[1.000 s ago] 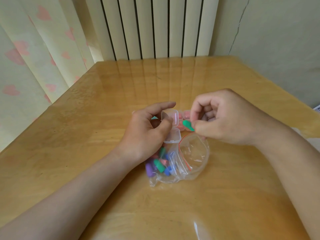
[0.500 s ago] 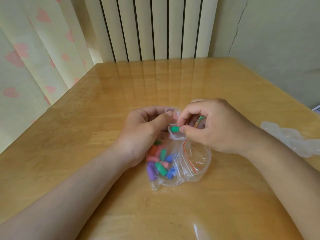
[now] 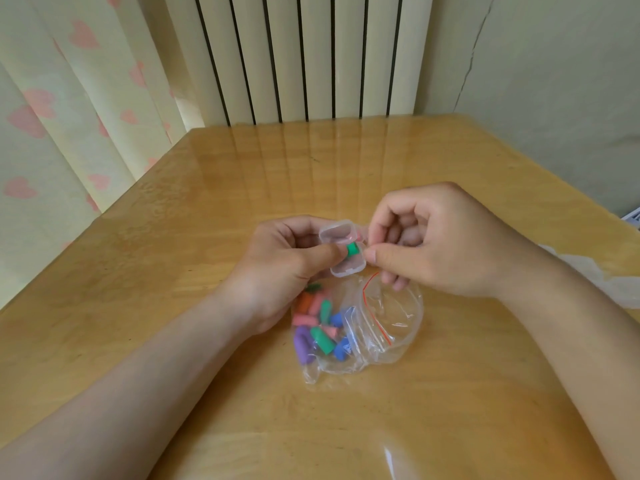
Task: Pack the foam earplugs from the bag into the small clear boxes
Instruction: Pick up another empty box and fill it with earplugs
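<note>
The left hand curls round a small clear box, thumb pressed on its near left rim and fingers tucked behind. The box's hinged lid stands open on the far side. A green earplug sits in the box, just beside the thumb tip. The right hand is bunched, fingers curled inward, thumb and forefinger meeting right at the box's right edge. Whether they pinch the rim or only touch it cannot be told. A sliver of pink shows past the lid, mostly hidden by the right hand's fingers.

Just below both hands lies the clear zip bag with a red seal line, its mouth toward the right hand. Loose earplugs in pink, green, blue, purple and orange crowd its left end, partly covered by the heel of the left hand.

Everything rests on a glossy wooden table. Crumpled clear plastic lies behind the right forearm, which hides part of it. Beyond the table stand a ribbed radiator and a heart-print curtain.
</note>
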Action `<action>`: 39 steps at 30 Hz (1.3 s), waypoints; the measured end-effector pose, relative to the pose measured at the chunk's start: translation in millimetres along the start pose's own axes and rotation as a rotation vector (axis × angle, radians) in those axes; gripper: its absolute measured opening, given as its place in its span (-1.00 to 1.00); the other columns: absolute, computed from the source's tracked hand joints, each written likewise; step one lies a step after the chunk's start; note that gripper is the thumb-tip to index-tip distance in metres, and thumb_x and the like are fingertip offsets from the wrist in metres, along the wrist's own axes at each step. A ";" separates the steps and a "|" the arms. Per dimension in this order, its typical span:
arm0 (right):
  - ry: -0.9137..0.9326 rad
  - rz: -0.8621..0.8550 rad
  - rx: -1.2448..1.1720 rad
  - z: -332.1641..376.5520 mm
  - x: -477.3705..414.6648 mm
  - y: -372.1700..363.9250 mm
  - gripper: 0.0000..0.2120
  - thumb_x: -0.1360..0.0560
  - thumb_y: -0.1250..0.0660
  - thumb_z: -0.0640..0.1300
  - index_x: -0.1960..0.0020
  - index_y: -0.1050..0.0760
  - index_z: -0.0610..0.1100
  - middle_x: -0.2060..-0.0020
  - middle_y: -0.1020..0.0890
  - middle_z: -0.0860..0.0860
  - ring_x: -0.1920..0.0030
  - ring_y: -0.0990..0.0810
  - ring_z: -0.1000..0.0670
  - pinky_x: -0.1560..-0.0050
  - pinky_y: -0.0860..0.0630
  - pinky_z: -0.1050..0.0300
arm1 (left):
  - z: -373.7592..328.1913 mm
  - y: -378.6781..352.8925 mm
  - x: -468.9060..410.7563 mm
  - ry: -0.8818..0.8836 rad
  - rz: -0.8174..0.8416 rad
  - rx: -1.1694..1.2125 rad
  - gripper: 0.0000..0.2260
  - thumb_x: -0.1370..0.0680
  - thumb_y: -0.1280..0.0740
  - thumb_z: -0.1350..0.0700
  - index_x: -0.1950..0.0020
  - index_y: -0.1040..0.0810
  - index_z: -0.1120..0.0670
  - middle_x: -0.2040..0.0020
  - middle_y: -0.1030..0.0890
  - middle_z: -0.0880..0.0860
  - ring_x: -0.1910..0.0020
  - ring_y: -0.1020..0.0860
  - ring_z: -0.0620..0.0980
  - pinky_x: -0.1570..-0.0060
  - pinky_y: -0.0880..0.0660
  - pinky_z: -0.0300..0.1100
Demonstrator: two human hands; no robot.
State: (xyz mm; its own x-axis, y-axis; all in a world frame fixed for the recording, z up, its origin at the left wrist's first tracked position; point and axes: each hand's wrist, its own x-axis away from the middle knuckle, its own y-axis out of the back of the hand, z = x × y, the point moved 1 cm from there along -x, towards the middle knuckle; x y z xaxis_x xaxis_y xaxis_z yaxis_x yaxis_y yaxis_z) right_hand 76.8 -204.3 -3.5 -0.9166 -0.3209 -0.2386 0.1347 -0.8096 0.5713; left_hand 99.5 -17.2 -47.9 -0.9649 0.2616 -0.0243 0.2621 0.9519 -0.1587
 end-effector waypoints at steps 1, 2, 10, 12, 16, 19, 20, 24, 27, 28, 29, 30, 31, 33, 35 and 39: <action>-0.039 0.070 -0.024 1.5 1.9 1.6 -0.87 -0.44 -0.45 -0.35 0.23 -0.58 -0.20 0.40 -0.67 -0.15 0.38 -0.70 -0.13 0.30 -0.68 -0.09 | -0.7 -0.2 -0.5 -0.009 -0.027 0.008 -0.86 -0.44 -0.42 0.39 0.04 -0.65 0.23 0.17 -0.70 0.17 0.21 -0.69 0.08 0.10 -0.64 -0.11; -0.075 0.143 -0.023 2.3 3.5 1.7 -0.88 -0.44 -0.43 -0.37 0.24 -0.59 -0.21 0.40 -0.67 -0.17 0.37 -0.71 -0.14 0.28 -0.69 -0.09 | -0.8 0.5 -1.5 -0.015 -0.057 0.010 -0.86 -0.46 -0.40 0.41 0.03 -0.64 0.25 0.17 -0.70 0.18 0.22 -0.68 0.07 0.11 -0.62 -0.10; -0.154 0.406 0.165 1.8 7.6 -13.0 -0.83 -0.44 -0.40 -0.32 0.20 -0.71 -0.10 0.39 -0.70 0.02 0.37 -0.69 0.07 0.30 -0.59 0.24 | 0.0 2.0 -4.2 -0.014 -0.126 -0.051 -0.81 -0.34 -0.46 0.39 0.07 -0.65 0.24 0.15 -0.66 0.22 0.17 -0.64 0.12 -0.01 -0.55 0.03; -0.151 0.389 0.176 1.4 7.6 -16.1 -0.82 -0.45 -0.41 -0.30 0.16 -0.73 -0.07 0.37 -0.70 0.06 0.35 -0.64 0.23 0.30 -0.50 0.39 | 0.3 2.1 -4.3 -0.012 -0.112 -0.061 -0.77 -0.27 -0.44 0.33 0.08 -0.65 0.23 0.16 -0.67 0.19 0.18 -0.63 0.11 0.02 -0.55 0.00; -0.106 0.317 0.221 -1.2 5.9 -20.6 -0.82 -0.45 -0.42 -0.26 0.13 -0.73 -0.02 0.32 -0.72 0.08 0.24 -0.58 0.35 0.30 -0.42 0.47 | 1.2 2.5 -3.9 0.002 -0.090 -0.102 -0.75 -0.25 -0.43 0.33 0.09 -0.66 0.19 0.17 -0.67 0.15 0.20 -0.63 0.07 0.08 -0.57 -0.08; -0.115 0.317 0.215 -1.9 5.5 -24.3 -0.82 -0.46 -0.42 -0.27 0.15 -0.71 -0.01 0.34 -0.71 0.11 0.34 -0.62 0.25 0.37 -0.42 0.45 | 1.0 2.6 -3.0 0.018 -0.082 -0.123 -0.75 -0.25 -0.45 0.34 0.10 -0.67 0.16 0.13 -0.67 0.18 0.20 -0.63 0.10 0.11 -0.59 -0.06; -0.114 0.321 0.221 -2.2 5.2 -25.6 -0.80 -0.46 -0.43 -0.27 0.17 -0.70 0.02 0.35 -0.71 0.14 0.36 -0.61 0.24 0.38 -0.41 0.45 | 0.5 2.6 -2.6 0.021 -0.079 -0.131 -0.76 -0.27 -0.47 0.36 0.10 -0.67 0.17 0.12 -0.67 0.19 0.20 -0.62 0.11 0.13 -0.59 -0.07; -0.109 0.324 0.259 -2.9 4.3 -27.8 -0.75 -0.46 -0.44 -0.25 0.22 -0.64 0.10 0.39 -0.66 0.22 0.42 -0.59 0.25 0.42 -0.39 0.44 | -1.1 1.7 -0.8 0.013 -0.076 -0.160 -0.79 -0.41 -0.43 0.47 0.08 -0.65 0.20 0.09 -0.67 0.23 0.20 -0.61 0.12 0.20 -0.58 -0.11; -0.100 0.324 0.278 -2.9 4.0 -28.8 -0.81 -0.46 -0.45 -0.26 0.22 -0.65 0.02 0.38 -0.66 0.13 0.45 -0.58 0.21 0.45 -0.39 0.41 | -1.6 1.1 -0.2 0.011 -0.079 -0.169 -0.81 -0.43 -0.43 0.46 0.08 -0.65 0.21 0.04 -0.67 0.29 0.19 -0.62 0.12 0.16 -0.59 -0.08; -0.096 0.325 0.284 -3.3 3.9 -28.8 -0.83 -0.46 -0.44 -0.26 0.21 -0.65 -0.01 0.36 -0.67 0.11 0.45 -0.58 0.21 0.45 -0.39 0.41 | -1.8 1.1 -0.1 0.011 -0.081 -0.170 -0.81 -0.43 -0.43 0.46 0.08 -0.65 0.20 0.02 -0.67 0.30 0.19 -0.62 0.12 0.13 -0.59 -0.05; -0.097 0.327 0.284 -3.8 3.7 -28.6 -0.85 -0.46 -0.44 -0.26 0.20 -0.66 -0.03 0.35 -0.68 0.09 0.44 -0.58 0.20 0.44 -0.40 0.40 | -1.6 1.2 -0.3 0.013 -0.082 -0.169 -0.81 -0.43 -0.43 0.46 0.08 -0.65 0.20 0.01 -0.67 0.31 0.18 -0.62 0.13 0.11 -0.59 -0.03; -0.101 0.326 0.279 -4.3 3.6 -28.2 -0.86 -0.47 -0.44 -0.26 0.18 -0.66 -0.04 0.33 -0.69 0.08 0.43 -0.60 0.18 0.44 -0.42 0.37 | -1.4 1.3 -0.4 0.014 -0.082 -0.166 -0.81 -0.43 -0.42 0.46 0.09 -0.65 0.20 0.02 -0.67 0.30 0.18 -0.62 0.13 0.10 -0.58 -0.03; -0.104 0.323 0.275 -4.9 3.6 -27.6 -0.87 -0.47 -0.44 -0.25 0.17 -0.66 -0.04 0.32 -0.69 0.07 0.42 -0.62 0.15 0.43 -0.45 0.34 | -1.2 1.3 -0.6 0.014 -0.082 -0.165 -0.81 -0.43 -0.42 0.47 0.09 -0.65 0.20 0.03 -0.67 0.30 0.19 -0.62 0.13 0.10 -0.58 -0.04; -0.111 0.317 0.265 -6.3 3.4 -25.8 -0.87 -0.47 -0.44 -0.26 0.17 -0.65 -0.05 0.32 -0.69 0.04 0.38 -0.67 0.06 0.41 -0.53 0.26 | -0.7 1.4 -1.1 0.007 -0.081 -0.168 -0.81 -0.43 -0.41 0.47 0.08 -0.64 0.20 0.05 -0.68 0.28 0.19 -0.62 0.11 0.12 -0.58 -0.08; -0.125 0.315 0.249 -6.2 3.3 -24.2 -0.87 -0.47 -0.43 -0.27 0.19 -0.64 -0.06 0.32 -0.69 0.01 0.36 -0.70 0.00 0.38 -0.57 0.23 | -0.5 1.5 -1.4 0.002 -0.084 -0.166 -0.81 -0.43 -0.41 0.47 0.08 -0.64 0.21 0.02 -0.68 0.29 0.18 -0.62 0.11 0.11 -0.59 -0.08; -0.122 0.311 0.267 -4.9 3.6 -22.5 -0.86 -0.46 -0.41 -0.28 0.19 -0.61 -0.06 0.31 -0.69 -0.03 0.37 -0.67 0.07 0.39 -0.46 0.38 | -0.2 1.7 -1.5 0.004 -0.086 -0.166 -0.81 -0.44 -0.42 0.46 0.10 -0.65 0.19 -0.01 -0.66 0.31 0.17 -0.62 0.11 0.09 -0.58 -0.07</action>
State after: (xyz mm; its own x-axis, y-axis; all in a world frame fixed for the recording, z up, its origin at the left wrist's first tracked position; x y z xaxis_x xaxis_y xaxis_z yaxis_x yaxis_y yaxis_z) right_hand 72.3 -189.5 -21.0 -0.8875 -0.4566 0.0624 0.3244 -0.5228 0.7883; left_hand 101.4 -16.0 -48.0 -0.9839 0.1780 -0.0141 0.1779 0.9840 0.0050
